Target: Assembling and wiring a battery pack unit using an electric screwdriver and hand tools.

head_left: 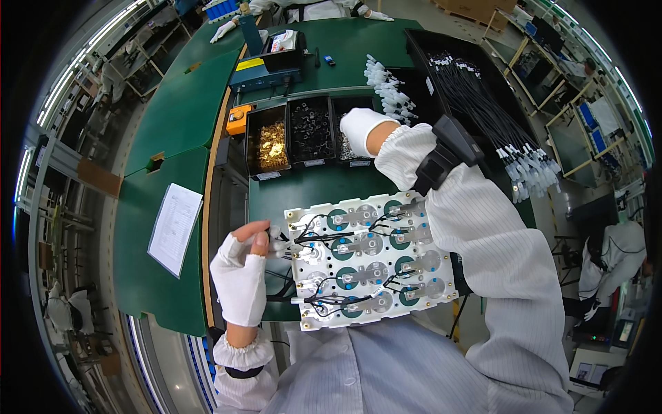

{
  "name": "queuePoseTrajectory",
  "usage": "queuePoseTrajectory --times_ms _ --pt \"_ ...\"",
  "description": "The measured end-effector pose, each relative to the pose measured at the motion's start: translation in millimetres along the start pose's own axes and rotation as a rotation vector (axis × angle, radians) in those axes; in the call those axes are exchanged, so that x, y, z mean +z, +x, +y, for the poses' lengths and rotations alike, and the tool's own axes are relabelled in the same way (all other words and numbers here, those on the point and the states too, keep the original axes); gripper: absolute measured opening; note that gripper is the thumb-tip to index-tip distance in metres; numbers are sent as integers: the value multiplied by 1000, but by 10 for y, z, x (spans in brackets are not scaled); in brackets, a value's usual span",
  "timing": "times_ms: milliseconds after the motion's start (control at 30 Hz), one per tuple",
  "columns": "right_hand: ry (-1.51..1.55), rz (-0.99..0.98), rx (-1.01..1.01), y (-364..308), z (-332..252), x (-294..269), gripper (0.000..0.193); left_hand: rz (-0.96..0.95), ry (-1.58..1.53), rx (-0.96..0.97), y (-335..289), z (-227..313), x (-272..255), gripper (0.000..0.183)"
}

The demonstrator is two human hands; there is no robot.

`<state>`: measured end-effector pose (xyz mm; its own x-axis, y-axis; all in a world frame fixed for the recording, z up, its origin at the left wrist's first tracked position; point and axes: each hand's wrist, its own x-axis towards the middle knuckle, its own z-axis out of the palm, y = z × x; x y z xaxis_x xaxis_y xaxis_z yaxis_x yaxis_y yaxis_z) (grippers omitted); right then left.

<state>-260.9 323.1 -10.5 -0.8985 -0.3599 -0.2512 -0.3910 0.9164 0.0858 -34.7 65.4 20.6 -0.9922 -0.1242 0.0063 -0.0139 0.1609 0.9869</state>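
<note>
In front of me lies a white plate (323, 265) fitted with round clear discs, blue dots and black cables (336, 301). Clear plastic connectors (277, 243) on cable ends stick out past its upper left edge. Gloved in white with bare fingertips, my left hand (239, 276) is closed there, thumb and forefinger pinched at these connectors. My right hand (363, 131), also in a white glove, reaches into the right-hand small black bin (360, 163) of silvery parts. Its fingers are hidden behind the glove's back and in the bin.
Beside that bin stand a bin of black parts (310, 127) and one of brass-coloured parts (273, 146). A large black tray (422, 52) holds bundled black cables (476, 96). A paper sheet (175, 229) lies on the left green table. Across the table is another person (324, 10).
</note>
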Motion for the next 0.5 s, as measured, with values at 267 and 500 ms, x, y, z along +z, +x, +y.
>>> queuePoseTrajectory --times_ms 267,500 --pt "-79 -107 -62 289 129 321 40 39 -1 -77 -120 -23 -161 23" --pt "107 111 2 137 129 241 16 33 -29 -86 -139 -101 -159 23"
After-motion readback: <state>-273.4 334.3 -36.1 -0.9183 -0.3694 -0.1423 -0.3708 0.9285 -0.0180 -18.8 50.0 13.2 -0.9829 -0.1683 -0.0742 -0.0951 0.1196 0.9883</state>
